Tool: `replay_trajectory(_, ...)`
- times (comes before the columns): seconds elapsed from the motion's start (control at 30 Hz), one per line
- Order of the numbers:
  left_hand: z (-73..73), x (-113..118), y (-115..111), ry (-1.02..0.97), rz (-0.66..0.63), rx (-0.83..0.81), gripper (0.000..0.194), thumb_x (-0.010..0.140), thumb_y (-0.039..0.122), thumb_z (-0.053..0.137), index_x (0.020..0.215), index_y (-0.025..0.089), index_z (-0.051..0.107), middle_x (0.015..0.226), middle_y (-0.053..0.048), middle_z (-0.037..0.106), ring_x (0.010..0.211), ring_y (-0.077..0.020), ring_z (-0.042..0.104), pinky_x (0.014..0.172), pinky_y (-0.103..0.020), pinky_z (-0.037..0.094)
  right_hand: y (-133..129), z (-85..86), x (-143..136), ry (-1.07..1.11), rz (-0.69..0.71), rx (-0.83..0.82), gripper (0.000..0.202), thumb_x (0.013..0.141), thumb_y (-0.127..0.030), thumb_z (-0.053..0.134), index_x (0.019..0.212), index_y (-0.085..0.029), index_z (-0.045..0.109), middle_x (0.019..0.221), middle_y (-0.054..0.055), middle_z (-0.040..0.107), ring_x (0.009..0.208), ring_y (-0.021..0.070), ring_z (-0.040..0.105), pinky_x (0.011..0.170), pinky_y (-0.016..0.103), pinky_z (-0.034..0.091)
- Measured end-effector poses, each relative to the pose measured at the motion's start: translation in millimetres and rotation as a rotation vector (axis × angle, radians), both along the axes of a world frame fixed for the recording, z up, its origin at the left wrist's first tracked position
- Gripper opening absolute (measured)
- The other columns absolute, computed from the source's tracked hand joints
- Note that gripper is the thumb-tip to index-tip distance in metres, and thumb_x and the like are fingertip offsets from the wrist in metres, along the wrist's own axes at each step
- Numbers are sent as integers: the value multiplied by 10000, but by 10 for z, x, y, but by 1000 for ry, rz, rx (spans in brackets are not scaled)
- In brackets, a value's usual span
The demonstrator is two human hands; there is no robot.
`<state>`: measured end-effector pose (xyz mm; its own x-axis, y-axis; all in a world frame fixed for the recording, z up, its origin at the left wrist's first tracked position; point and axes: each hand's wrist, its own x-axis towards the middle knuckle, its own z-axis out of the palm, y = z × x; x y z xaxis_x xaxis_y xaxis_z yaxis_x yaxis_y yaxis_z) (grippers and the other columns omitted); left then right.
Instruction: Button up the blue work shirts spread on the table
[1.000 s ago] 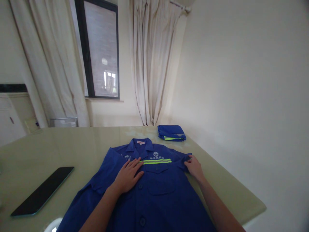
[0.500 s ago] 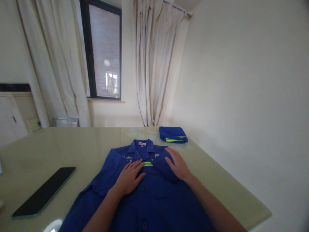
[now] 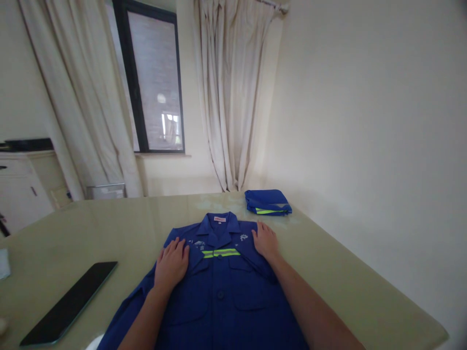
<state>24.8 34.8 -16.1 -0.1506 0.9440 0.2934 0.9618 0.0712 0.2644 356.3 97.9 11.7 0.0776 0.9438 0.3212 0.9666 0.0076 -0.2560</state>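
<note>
A blue work jacket (image 3: 219, 277) lies front up on the table, its collar at the far end and a yellow-green and grey reflective strip across the chest. Its sleeves are laid inward at the shoulders. My left hand (image 3: 172, 262) rests flat on the sleeve at the left shoulder side, fingers stretched out. On the opposite shoulder, my right hand (image 3: 266, 241) lies with its fingers extended along the outer edge. Neither hand grips the cloth. My forearms cover part of the jacket's sides, and its lower end runs out of view.
A folded blue garment (image 3: 268, 201) with a yellow-green strip lies at the far right of the table (image 3: 328, 272). A flat black panel (image 3: 71, 304) lies at the left. A white round object (image 3: 95, 342) shows at the bottom edge. The wall (image 3: 383, 170) runs along the right.
My left hand has moved left from the middle of the chest to the shoulder side, uncovering more of the reflective strip. My right hand has shifted slightly at the other shoulder. The view has tilted a little.
</note>
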Motion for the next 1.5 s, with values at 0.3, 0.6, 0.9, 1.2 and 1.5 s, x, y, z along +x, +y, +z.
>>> replay_trajectory(0.3, 65, -490, 455, -175, 39, -7, 490, 991, 316, 316, 1344, 118, 594, 1357, -204, 641, 1302, -333, 568, 1122, -505, 403, 184, -170, 261, 107, -129, 49, 421, 958, -321, 515, 1300, -115, 648, 1192, 203, 701, 1146, 327, 625, 992, 410, 440)
replay_trajectory(0.6, 40, -650, 678, -495, -33, -62, 563, 774, 188, 606, 1336, 159, 605, 1122, -103, 771, 1074, -252, 721, 978, -381, 551, 229, -234, 398, 270, -56, 68, 264, 896, -343, 593, 1035, -171, 739, 1023, 115, 743, 981, 261, 681, 896, 336, 483)
replay_trajectory(0.9, 163, -656, 586, -814, -93, -156, 489, 813, 236, 694, 1277, 125, 589, 1070, -128, 794, 904, -269, 777, 794, -376, 634, 193, -256, 458, 439, -10, 49, 443, 830, -304, 664, 1261, -218, 603, 1180, 76, 728, 887, 207, 714, 828, 315, 535)
replay_trajectory(1.2, 454, -589, 440, -1303, -48, -222, 473, 775, 23, 727, 1213, 170, 627, 1002, -80, 807, 816, -214, 782, 733, -295, 637, 180, -251, 625, 432, -34, -21, 447, 728, -299, 762, 1153, -166, 722, 1121, 136, 755, 1081, 310, 693, 965, 401, 500)
replay_trajectory(1.5, 457, -515, 446, -1451, -57, -193, 473, 726, 17, 748, 1147, 212, 655, 942, -46, 814, 780, -220, 782, 720, -318, 639, 208, -300, 641, 486, -7, -34, 498, 701, -233, 770, 1194, -174, 730, 1065, 108, 765, 919, 276, 729, 861, 385, 544)
